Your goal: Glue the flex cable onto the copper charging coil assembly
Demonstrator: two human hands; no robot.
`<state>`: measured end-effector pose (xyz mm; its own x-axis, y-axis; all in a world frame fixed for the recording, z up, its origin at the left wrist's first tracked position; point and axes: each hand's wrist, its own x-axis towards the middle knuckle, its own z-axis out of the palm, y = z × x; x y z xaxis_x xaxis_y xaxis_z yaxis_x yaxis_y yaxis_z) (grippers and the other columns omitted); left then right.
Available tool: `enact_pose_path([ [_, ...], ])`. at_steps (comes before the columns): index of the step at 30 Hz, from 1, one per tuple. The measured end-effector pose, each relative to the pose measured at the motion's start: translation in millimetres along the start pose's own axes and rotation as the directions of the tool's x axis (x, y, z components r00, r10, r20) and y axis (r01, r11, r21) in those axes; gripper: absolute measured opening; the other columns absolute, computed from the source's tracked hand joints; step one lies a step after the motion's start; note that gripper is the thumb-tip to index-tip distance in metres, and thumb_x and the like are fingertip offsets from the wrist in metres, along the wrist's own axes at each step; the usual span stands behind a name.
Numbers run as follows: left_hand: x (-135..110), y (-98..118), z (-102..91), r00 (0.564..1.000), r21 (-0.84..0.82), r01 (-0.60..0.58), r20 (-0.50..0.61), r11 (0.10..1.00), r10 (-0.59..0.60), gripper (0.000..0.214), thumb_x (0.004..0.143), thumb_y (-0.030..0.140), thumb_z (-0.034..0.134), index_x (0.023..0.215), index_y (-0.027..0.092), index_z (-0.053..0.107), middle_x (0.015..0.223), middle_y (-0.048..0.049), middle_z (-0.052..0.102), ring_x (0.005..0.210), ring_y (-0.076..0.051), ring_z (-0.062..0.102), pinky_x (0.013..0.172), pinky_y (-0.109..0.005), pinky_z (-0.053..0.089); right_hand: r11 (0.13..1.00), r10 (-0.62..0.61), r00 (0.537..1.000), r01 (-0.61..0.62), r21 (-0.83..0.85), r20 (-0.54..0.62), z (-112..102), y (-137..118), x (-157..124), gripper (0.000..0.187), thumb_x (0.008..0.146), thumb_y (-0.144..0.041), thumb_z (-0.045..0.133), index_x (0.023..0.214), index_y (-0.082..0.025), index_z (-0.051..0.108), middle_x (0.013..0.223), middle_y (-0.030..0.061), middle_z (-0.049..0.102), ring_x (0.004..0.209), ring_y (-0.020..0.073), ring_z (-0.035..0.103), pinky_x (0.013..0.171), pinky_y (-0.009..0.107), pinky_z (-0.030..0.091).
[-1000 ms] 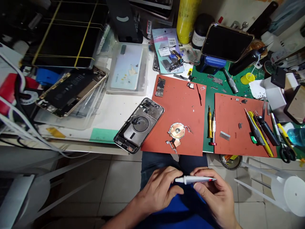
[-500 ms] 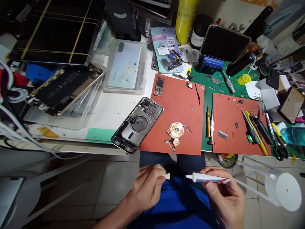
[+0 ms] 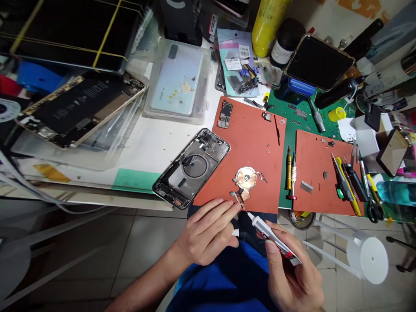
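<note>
My right hand is wrapped round a white and grey glue tube with red marks. The tube's thin nozzle points up and left, close to the end of a flex cable on the front edge of the red mat. My left hand pinches the white cap at its thumb, while its other fingers stretch forward, the tips at the flex cable. Joined to the cable is a round copper charging coil. An opened phone housing lies left of it, partly on the mat.
A logic board and tiny parts lie on the red mat. Screwdrivers stand between it and a second mat with tweezers and scissors. At the back are a phone on a blue stand and a yellow bottle.
Both hands have moved forward to the mat's front edge. My left fingers have straightened out towards the flex cable, and the tube has tilted with its nozzle up. The view has shifted slightly.
</note>
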<state>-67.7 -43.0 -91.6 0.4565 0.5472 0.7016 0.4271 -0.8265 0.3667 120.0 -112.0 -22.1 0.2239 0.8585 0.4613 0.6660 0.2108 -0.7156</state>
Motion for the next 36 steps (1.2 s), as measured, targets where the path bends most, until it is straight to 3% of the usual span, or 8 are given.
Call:
enact_pose_path([
  [2, -0.2, -0.7, 0.7, 1.000, 0.000, -0.014, -0.018, 1.000, 0.014, 0.037, 0.112, 0.034, 0.048, 0.090, 0.012, 0.068, 0.119, -0.0221, 0.081, 0.133, -0.030, 0.069, 0.112, -0.048, 0.059, 0.998, -0.058, 0.998, 0.058, -0.028, 0.009, 3.3, 0.9, 3.8, 0.048, 0.087, 0.004, 0.075, 0.130, -0.016, 0.073, 0.106, 0.0076, 0.083, 0.088, 0.0237, 0.083, 0.074, 0.035, 0.073],
  [7, -0.1, -2.1, 0.0, 1.000, 0.038, -0.027, 0.002, 0.999, 0.027, 0.038, 0.112, 0.036, 0.048, 0.090, 0.015, 0.070, 0.120, -0.0178, 0.081, 0.127, -0.028, 0.073, 0.112, -0.047, 0.059, 0.998, -0.060, 0.998, 0.060, -0.022, 0.020, 8.0, 1.1, 5.4, 0.046, 0.085, 0.007, 0.074, 0.127, -0.012, 0.074, 0.108, 0.0090, 0.083, 0.090, 0.0220, 0.083, 0.078, 0.033, 0.072],
  [16, -1.1, -4.9, 0.5, 0.999, 0.038, -0.044, 0.002, 0.998, 0.044, 0.039, 0.113, 0.035, 0.045, 0.090, 0.015, 0.069, 0.120, -0.0172, 0.081, 0.126, -0.027, 0.074, 0.112, -0.046, 0.059, 0.990, -0.095, 0.995, 0.097, -0.104, 0.029, 11.0, -3.6, 10.2, 0.043, 0.086, 0.006, 0.075, 0.125, -0.011, 0.074, 0.104, 0.0080, 0.083, 0.086, 0.0197, 0.083, 0.079, 0.028, 0.071],
  [36, -2.8, -5.6, 1.6, 0.999, 0.036, -0.035, -0.011, 0.999, 0.035, 0.040, 0.113, 0.035, 0.043, 0.089, 0.016, 0.068, 0.119, -0.0164, 0.082, 0.126, -0.025, 0.074, 0.112, -0.044, 0.059, 0.988, -0.103, 0.994, 0.107, -0.111, 0.040, 11.8, -3.1, 9.4, 0.040, 0.086, 0.007, 0.074, 0.123, -0.009, 0.075, 0.105, 0.0090, 0.083, 0.090, 0.0194, 0.083, 0.083, 0.027, 0.070],
])
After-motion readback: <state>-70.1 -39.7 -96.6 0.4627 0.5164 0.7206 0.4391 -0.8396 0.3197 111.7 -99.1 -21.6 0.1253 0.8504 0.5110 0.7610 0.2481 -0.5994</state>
